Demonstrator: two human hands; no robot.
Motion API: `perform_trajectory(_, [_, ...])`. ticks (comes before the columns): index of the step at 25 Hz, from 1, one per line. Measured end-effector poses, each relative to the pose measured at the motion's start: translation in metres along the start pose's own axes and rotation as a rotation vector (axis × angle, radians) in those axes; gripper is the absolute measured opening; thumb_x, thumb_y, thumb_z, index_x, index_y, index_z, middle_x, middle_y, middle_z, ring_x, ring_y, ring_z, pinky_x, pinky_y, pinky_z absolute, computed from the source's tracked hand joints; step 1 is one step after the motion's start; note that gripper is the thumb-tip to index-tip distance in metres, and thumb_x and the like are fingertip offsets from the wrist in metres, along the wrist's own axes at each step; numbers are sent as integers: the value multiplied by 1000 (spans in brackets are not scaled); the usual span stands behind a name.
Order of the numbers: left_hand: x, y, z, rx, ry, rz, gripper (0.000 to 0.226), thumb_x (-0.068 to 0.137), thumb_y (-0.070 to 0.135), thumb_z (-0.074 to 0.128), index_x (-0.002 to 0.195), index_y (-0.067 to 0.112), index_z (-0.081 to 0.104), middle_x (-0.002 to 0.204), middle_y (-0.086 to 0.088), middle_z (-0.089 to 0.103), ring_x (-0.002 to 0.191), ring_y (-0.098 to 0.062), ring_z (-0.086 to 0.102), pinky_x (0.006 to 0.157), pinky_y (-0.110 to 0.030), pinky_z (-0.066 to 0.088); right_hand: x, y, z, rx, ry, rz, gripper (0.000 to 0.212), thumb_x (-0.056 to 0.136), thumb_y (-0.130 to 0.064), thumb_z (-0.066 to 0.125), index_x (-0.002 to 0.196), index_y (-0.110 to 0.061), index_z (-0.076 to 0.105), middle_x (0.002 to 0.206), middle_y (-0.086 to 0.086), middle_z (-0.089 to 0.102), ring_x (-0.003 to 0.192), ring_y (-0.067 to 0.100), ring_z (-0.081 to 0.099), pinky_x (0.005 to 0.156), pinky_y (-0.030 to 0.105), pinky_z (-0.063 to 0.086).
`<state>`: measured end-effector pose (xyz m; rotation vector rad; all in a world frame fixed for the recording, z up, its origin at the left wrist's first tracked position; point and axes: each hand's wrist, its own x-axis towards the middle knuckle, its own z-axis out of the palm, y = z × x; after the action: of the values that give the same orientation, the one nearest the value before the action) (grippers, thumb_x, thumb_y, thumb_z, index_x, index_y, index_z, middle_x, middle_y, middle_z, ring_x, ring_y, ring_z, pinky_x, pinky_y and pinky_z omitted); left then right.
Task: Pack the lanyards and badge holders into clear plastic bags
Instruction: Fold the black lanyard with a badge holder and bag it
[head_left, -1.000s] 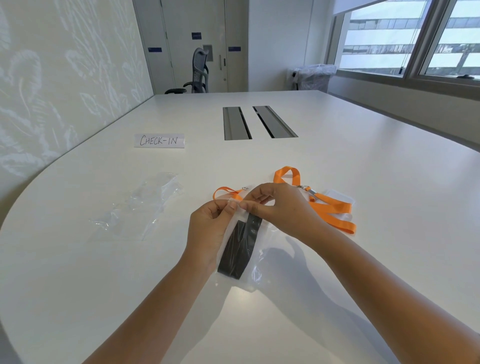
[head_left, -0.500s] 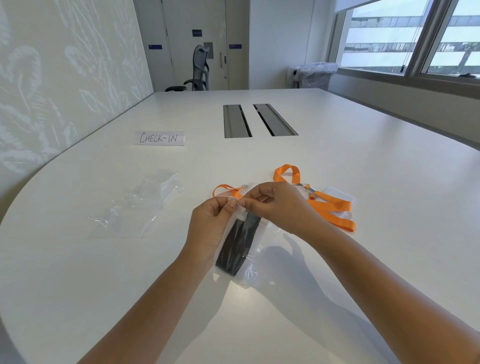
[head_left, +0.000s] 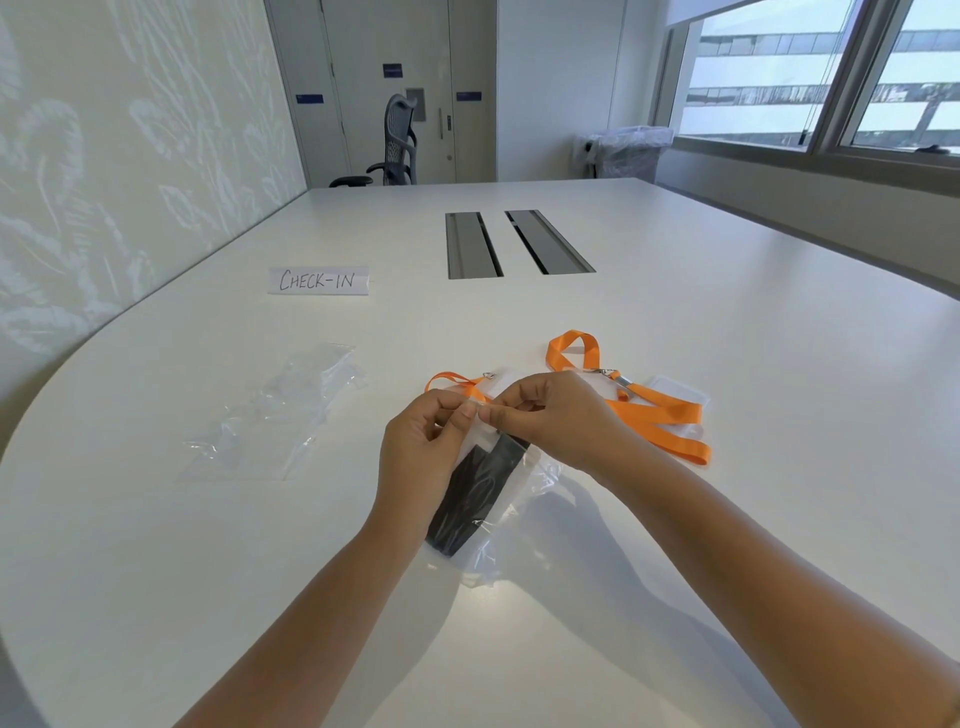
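At the centre of the white counter (head_left: 727, 322), both hands meet over a clear plastic bag (head_left: 511, 499) that holds a folded black lanyard (head_left: 475, 493). The left hand (head_left: 423, 457) and the right hand (head_left: 558, 421) each pinch the bag's upper edge between curled fingertips, thumbs almost touching, with the bag trailing toward 6 o'clock onto the counter. An orange lanyard (head_left: 654, 415) lies just beside the right hand at 2 o'clock, draped over a clear badge holder (head_left: 680, 389); another orange loop (head_left: 449, 382) peeks out at 12 o'clock behind the left hand (its far end is hidden). Empty clear bags (head_left: 275, 415) lie at 9 o'clock, well apart. A handwritten CHECK-IN sign (head_left: 318, 280) stands at 11 o'clock.
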<state>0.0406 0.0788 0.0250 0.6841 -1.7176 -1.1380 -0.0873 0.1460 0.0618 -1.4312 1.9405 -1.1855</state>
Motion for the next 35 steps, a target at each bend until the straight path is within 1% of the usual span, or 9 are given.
perform_trajectory(2, [1,-1,-2,18,-61,-48,13,85,36,57,78,30,66,79,9,69,79,-14,63,71,-20,49,0,0,1,-24,10,-14,21,81,-42,66,64,-29,64,60,-11,62,59,4,55,56,13,44])
perform_trajectory(6, [3,1,-3,73,-277,-225,46,73,50,62,86,5,66,84,-17,69,79,-33,64,78,-48,50,2,4,4,57,55,-17,14,86,-33,63,76,-24,68,75,-8,66,75,9,62,71,20,51])
perform_trajectory(10, [5,4,-6,-12,-188,-265,20,81,29,66,66,17,63,64,4,65,66,-19,60,68,-37,47,2,0,1,272,84,22,21,89,-36,56,74,-25,67,68,-12,66,63,-2,60,60,7,45])
perform_trajectory(12, [8,1,-8,-166,-149,-314,10,82,23,65,77,16,70,78,1,71,78,-21,64,80,-40,49,2,-4,-10,247,62,56,27,90,-44,51,76,-28,68,70,-13,66,55,-7,57,56,6,43])
perform_trajectory(16, [12,-1,-15,-319,-88,-326,18,83,23,62,97,16,72,101,-6,72,99,-27,64,91,-41,49,1,-5,-22,130,-92,107,29,78,-56,55,76,-30,68,72,-19,68,62,-6,63,69,18,44])
perform_trajectory(18, [12,-1,-15,-316,-78,-322,20,84,26,62,99,16,71,102,-8,71,102,-30,63,94,-46,48,1,-4,-23,70,-100,96,22,73,-53,63,76,-31,68,65,-18,68,62,-9,62,63,13,43])
perform_trajectory(22, [10,-2,-13,-277,-55,-340,19,81,36,63,88,22,73,92,-4,72,91,-27,65,93,-52,48,2,-2,-21,105,-15,58,11,77,-38,71,72,-28,70,57,-14,66,55,-11,57,49,2,40])
perform_trajectory(26, [9,2,-12,-304,-28,-329,29,68,46,66,80,21,71,88,-5,71,89,-28,63,92,-52,48,2,-2,-19,109,34,52,12,78,-38,70,70,-29,69,79,1,72,63,-1,59,63,16,42])
perform_trajectory(35, [12,-2,-14,-456,-26,-325,23,84,20,58,99,5,67,95,-12,67,89,-28,62,83,-39,49,0,-2,-14,85,72,-36,17,82,-32,68,65,-30,66,70,-7,67,58,-5,54,48,4,39])
